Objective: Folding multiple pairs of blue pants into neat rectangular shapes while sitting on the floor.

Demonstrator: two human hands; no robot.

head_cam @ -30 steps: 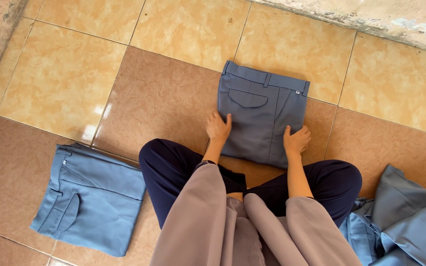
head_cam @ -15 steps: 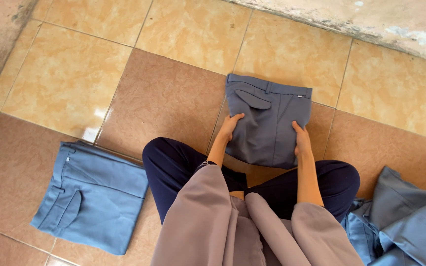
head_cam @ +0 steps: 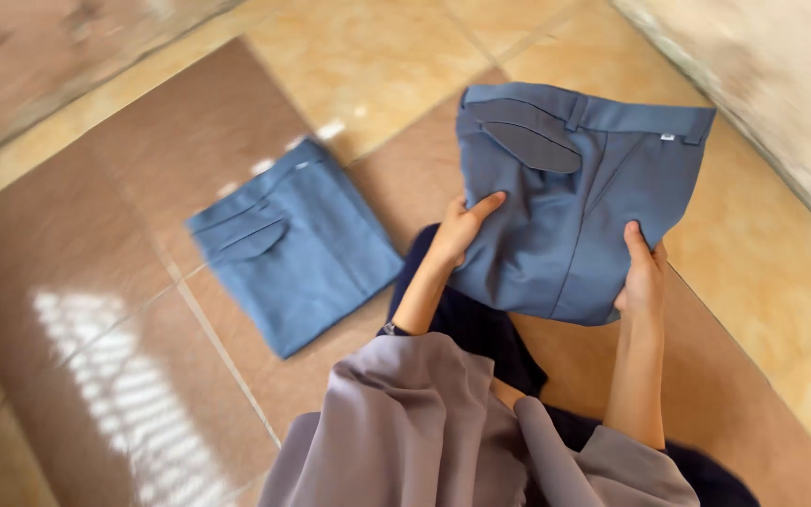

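I hold a folded pair of grey-blue trousers (head_cam: pixel 574 188) lifted off the floor in front of me, pocket flap and waistband at its far edge. My left hand (head_cam: pixel 463 226) grips its near left edge, thumb on top. My right hand (head_cam: pixel 642 272) grips its near right edge. A second folded pair of grey-blue trousers (head_cam: pixel 293 242) lies flat on the tiles to my left, apart from both hands. My grey sleeves and dark-trousered legs fill the bottom of the view.
The floor is tan and brown tiles (head_cam: pixel 124 282) with a patch of striped sunlight at the left. A rough pale wall base (head_cam: pixel 781 84) runs along the upper right.
Both hands have taken hold of the folded trousers and lifted them from the floor. My view has swung left, so the other folded pair now lies nearer the middle.
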